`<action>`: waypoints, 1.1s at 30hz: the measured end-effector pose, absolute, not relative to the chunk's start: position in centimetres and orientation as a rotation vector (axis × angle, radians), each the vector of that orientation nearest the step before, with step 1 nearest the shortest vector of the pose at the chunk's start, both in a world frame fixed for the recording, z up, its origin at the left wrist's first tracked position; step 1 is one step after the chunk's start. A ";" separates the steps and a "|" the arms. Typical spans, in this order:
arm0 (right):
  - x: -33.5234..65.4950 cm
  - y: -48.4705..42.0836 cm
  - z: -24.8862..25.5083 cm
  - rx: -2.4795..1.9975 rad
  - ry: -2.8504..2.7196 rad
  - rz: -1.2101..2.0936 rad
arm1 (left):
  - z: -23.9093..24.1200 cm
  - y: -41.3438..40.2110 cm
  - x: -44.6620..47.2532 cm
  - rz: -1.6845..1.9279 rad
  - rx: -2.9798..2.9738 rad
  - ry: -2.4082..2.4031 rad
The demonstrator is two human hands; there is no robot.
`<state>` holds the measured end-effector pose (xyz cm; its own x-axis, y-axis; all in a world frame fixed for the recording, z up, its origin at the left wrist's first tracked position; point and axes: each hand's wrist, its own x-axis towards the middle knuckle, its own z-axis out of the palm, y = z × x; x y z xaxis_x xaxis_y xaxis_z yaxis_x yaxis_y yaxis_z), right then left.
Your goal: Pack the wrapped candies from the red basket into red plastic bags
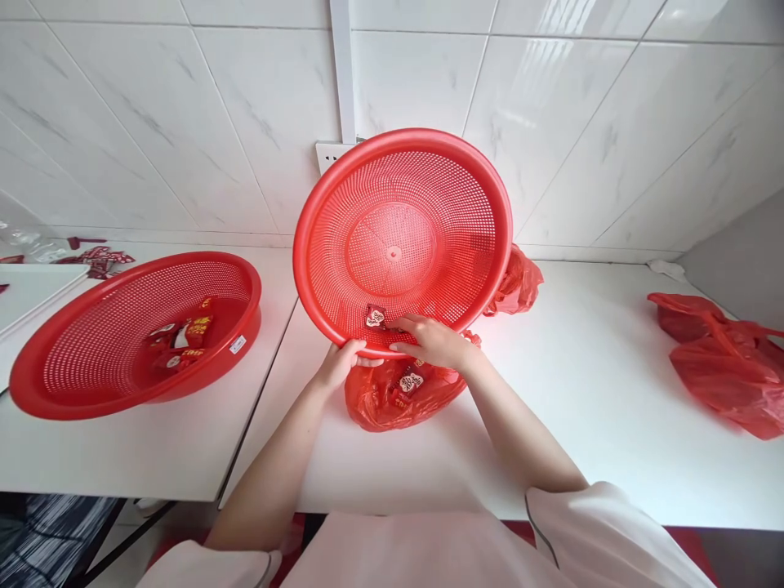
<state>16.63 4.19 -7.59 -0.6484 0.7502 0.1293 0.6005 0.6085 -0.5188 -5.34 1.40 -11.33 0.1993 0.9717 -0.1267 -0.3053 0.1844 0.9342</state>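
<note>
A round red perforated basket (pixel 429 188) stands tilted up on its edge toward me, resting on a red plastic bag (pixel 385 400) with small packets inside. My left hand (pixel 340 363) grips the basket's lower rim. My right hand (pixel 429 339) reaches over the rim with fingers stretched toward a small dark red candy packet (pixel 375 317) lying at the basket's bottom edge; the fingertips are at the packet.
A second red basket (pixel 79 359) with several red packets sits on the left table. Red plastic bags lie at the right (pixel 728 359) and behind the tilted basket (pixel 520 282). A white tray edge (pixel 37 286) and wrappers are at far left. A tiled wall stands behind.
</note>
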 end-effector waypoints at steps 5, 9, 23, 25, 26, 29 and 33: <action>17.1 4.2 -6.5 -0.939 -2.441 0.649 | -10.9 1.8 -6.0 1.121 0.940 0.908; 17.6 3.8 -5.5 -0.956 -2.337 0.667 | -10.7 1.9 -6.2 1.136 0.928 0.921; 16.6 4.0 -6.7 -1.037 -2.359 0.503 | -11.1 1.4 -5.2 1.078 0.909 0.855; 16.2 4.2 -7.4 -1.090 -2.423 0.489 | -11.1 1.2 -4.9 1.056 0.908 0.855; 16.1 4.3 -7.7 -1.119 -2.459 0.510 | -11.1 1.2 -4.8 1.046 0.910 0.861; 16.2 4.4 -8.0 -1.140 -2.526 0.631 | -11.2 1.2 -4.8 1.041 0.914 0.892; 16.9 4.2 -7.2 -1.019 -2.542 0.679 | -11.6 1.5 -5.2 1.094 0.893 0.888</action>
<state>16.91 4.23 -7.23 -0.6948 0.7100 0.1143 0.5586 0.6329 -0.5361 -5.22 1.51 -11.55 0.2173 0.9653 -0.1448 -0.3402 0.2139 0.9157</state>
